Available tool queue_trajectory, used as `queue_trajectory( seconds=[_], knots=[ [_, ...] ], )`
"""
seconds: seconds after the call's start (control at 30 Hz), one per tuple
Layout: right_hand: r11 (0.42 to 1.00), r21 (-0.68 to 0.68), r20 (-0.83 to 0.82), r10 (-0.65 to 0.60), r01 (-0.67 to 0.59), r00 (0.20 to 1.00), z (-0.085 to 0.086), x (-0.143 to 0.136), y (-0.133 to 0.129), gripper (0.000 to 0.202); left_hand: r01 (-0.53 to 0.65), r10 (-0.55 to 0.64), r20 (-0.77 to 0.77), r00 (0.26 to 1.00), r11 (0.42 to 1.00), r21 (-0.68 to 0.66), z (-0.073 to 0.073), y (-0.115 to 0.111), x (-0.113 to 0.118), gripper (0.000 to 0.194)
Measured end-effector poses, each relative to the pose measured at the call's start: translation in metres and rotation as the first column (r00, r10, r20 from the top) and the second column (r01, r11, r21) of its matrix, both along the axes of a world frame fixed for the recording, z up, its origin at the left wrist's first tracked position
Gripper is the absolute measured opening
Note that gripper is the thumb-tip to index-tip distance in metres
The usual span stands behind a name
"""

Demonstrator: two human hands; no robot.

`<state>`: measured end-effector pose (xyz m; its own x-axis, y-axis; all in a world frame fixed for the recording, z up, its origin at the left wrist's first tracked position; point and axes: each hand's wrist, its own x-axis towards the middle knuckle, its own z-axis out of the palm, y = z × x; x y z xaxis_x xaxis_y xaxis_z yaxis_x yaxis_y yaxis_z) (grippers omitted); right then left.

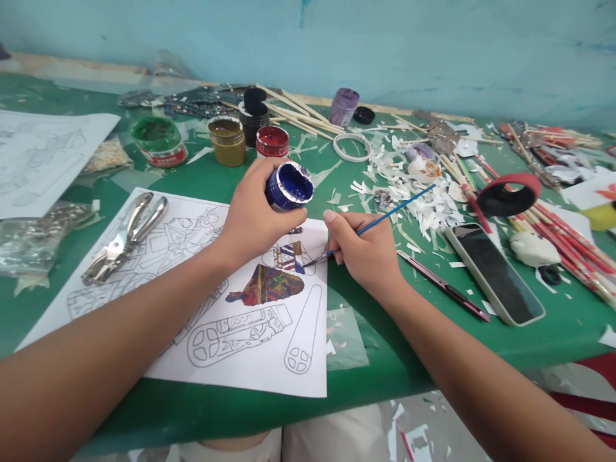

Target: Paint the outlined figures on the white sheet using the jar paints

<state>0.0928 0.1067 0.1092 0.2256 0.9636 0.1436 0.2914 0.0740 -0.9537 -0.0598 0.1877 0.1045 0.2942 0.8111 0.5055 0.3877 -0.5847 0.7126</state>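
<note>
My left hand (257, 215) is wrapped round an open jar of blue paint (289, 187), held tilted above a white sheet with line drawings (308, 346). Between the fingers of my right hand (363, 250) is a thin blue paintbrush (397, 210). Its bristles meet a small striped drawing near the sheet's right edge, partly coloured blue, brown and red. Just below lies a painted shape (272, 285) in red, brown and blue. The other outlines on the paper are plain black. A metal hole punch (125, 240) rests on the sheet's upper left.
Open jars of green (158, 141), ochre (227, 141) and red paint (272, 141) stand behind my left hand. On the right lie a pink craft knife (443, 285), a phone (495, 273), a tape roll (509, 194) and paper scraps (423, 205). Another printed sheet (43, 160) is at left.
</note>
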Motion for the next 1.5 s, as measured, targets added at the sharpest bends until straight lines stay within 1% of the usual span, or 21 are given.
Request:
queue_trajectory(
  seconds=[0.13,0.3,0.43,0.5,0.6,0.73,0.9,1.03,1.17,1.33,1.5],
  knots=[
    [1.000,0.008,-0.047,0.012,-0.012,0.999,0.0001,0.0000,0.0005,0.046,-0.002,0.002,-0.002,1.000,1.000,-0.004,0.0006,-0.0005,0.0001,0.042],
    [1.000,0.000,0.024,-0.001,0.001,1.000,-0.0008,0.0009,0.0002,0.049,0.007,-0.007,-0.003,1.000,1.000,-0.009,0.0006,0.0000,-0.0002,0.042],
    [1.000,0.017,-0.023,0.023,-0.023,0.999,-0.0006,0.0011,0.0003,0.048,0.013,-0.013,-0.015,1.000,1.000,0.002,0.0001,0.0006,-0.0004,0.044],
    [0.999,0.016,-0.015,0.036,-0.035,0.999,-0.0001,0.0004,0.0003,0.047,0.008,-0.007,-0.016,1.000,1.000,0.009,0.0000,0.0006,-0.0003,0.045],
    [1.000,0.011,0.013,0.019,-0.019,1.000,0.0001,-0.0004,0.0003,0.050,0.009,-0.009,-0.010,1.000,1.000,0.002,0.0002,0.0004,-0.0003,0.043],
    [1.000,0.010,-0.030,0.026,-0.026,0.999,0.0001,-0.0003,0.0008,0.048,0.008,-0.008,-0.015,1.000,1.000,0.000,0.0006,0.0002,-0.0003,0.043],
    [1.000,0.005,-0.002,0.016,-0.016,1.000,0.0003,0.0005,0.0006,0.049,0.005,-0.005,-0.011,1.000,1.000,-0.007,0.0003,0.0005,-0.0005,0.043],
    [1.000,-0.002,-0.037,0.020,-0.020,0.999,0.0005,0.0002,0.0003,0.048,0.008,-0.008,-0.011,1.000,1.000,-0.007,0.0003,0.0005,-0.0008,0.043],
    [1.000,-0.012,0.006,0.017,-0.017,1.000,0.0012,0.0002,0.0006,0.049,0.009,-0.009,-0.012,1.000,1.000,-0.011,0.0010,0.0001,-0.0009,0.042],
    [1.000,-0.024,-0.039,-0.003,0.002,0.999,0.0004,0.0007,0.0007,0.048,-0.001,0.001,-0.001,1.000,1.000,-0.017,0.0016,-0.0008,-0.0004,0.042],
    [1.000,-0.004,0.004,0.016,-0.016,1.000,-0.0010,0.0012,-0.0006,0.048,0.002,-0.002,-0.007,1.000,1.000,-0.014,0.0015,-0.0007,-0.0004,0.041]
  ],
)
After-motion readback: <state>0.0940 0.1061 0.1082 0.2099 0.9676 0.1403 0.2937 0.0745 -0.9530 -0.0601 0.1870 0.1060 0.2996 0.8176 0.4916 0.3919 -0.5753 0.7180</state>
